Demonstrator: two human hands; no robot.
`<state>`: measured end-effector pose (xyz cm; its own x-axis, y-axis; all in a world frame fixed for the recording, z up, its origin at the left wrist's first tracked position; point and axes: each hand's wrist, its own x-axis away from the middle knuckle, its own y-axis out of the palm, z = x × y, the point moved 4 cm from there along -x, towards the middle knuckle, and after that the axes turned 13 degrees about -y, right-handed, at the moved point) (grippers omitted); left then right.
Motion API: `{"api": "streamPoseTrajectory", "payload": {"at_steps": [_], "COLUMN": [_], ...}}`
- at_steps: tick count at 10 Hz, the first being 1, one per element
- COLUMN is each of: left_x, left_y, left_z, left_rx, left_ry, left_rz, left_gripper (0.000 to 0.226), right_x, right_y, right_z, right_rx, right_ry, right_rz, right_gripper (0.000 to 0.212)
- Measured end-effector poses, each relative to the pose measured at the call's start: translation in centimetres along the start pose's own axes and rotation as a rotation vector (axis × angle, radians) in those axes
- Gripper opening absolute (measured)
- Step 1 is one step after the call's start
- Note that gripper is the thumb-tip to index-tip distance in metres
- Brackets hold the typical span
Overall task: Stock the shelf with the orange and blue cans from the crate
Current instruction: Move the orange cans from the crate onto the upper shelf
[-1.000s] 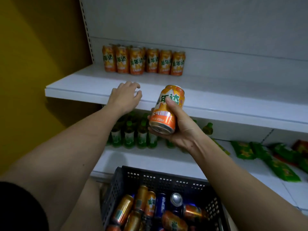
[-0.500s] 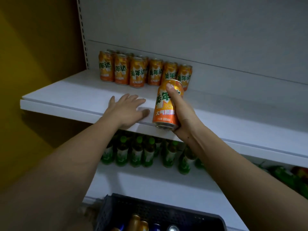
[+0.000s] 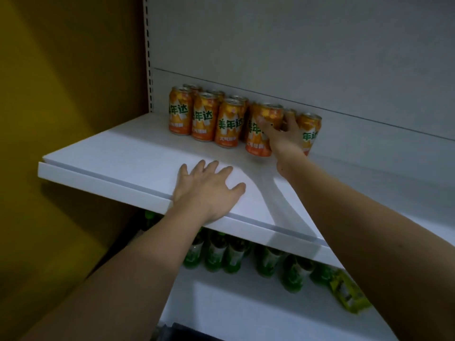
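Several orange cans point(image 3: 204, 116) stand in rows at the back of the white shelf point(image 3: 128, 153). My right hand point(image 3: 283, 134) grips one more orange can point(image 3: 258, 129), upright on the shelf at the right end of the front row, with another can point(image 3: 310, 129) just right of it. My left hand point(image 3: 209, 190) lies flat, fingers spread, on the shelf's front edge. Only a dark corner of the crate point(image 3: 194, 334) shows at the bottom; its cans are out of view.
Green bottles point(image 3: 221, 257) line the lower shelf, with a yellow-green snack packet point(image 3: 349, 296) to their right. A yellow wall point(image 3: 61, 94) closes the left side. A perforated upright point(image 3: 148, 55) runs beside the grey back panel.
My right hand carried the can from the shelf's front edge to the back and set it beside the row. My left hand stayed on the front edge. The view rose, leaving the crate nearly out of frame.
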<state>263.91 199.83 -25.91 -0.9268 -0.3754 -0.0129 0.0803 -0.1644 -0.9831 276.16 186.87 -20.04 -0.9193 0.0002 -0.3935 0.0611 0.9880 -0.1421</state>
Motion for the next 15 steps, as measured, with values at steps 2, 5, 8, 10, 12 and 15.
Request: {"api": "streamPoseTrajectory", "payload": {"at_steps": [2, 5, 8, 10, 12, 15], "left_x": [-0.1, -0.2, -0.1, 0.4, 2.1, 11.5], "left_y": [0.1, 0.2, -0.1, -0.8, -1.8, -1.9], "left_z": [0.1, -0.1, -0.1, -0.3, -1.6, -1.1], "left_rx": [0.019, 0.031, 0.064, 0.194, 0.531, 1.159], "left_ry": [-0.006, -0.005, -0.003, -0.024, -0.115, -0.197], "left_rz": [0.021, 0.027, 0.060, 0.094, -0.052, 0.106], "left_gripper": [0.069, 0.068, 0.066, 0.069, 0.062, 0.028], "right_x": [-1.8, -2.7, 0.1, 4.6, 10.8, 20.1], "right_y": [2.8, 3.4, 1.8, -0.1, -3.4, -8.8], "right_z": [2.9, 3.8, 4.2, 1.1, -4.3, -7.3], "right_rx": [-0.036, 0.009, 0.078, 0.079, 0.110, 0.265], "right_ry": [-0.055, -0.118, 0.038, 0.082, 0.069, 0.063], "right_rz": [0.017, 0.018, -0.076, -0.200, -0.375, -0.570], "right_gripper": [0.079, 0.073, 0.068, 0.074, 0.053, 0.035]}}
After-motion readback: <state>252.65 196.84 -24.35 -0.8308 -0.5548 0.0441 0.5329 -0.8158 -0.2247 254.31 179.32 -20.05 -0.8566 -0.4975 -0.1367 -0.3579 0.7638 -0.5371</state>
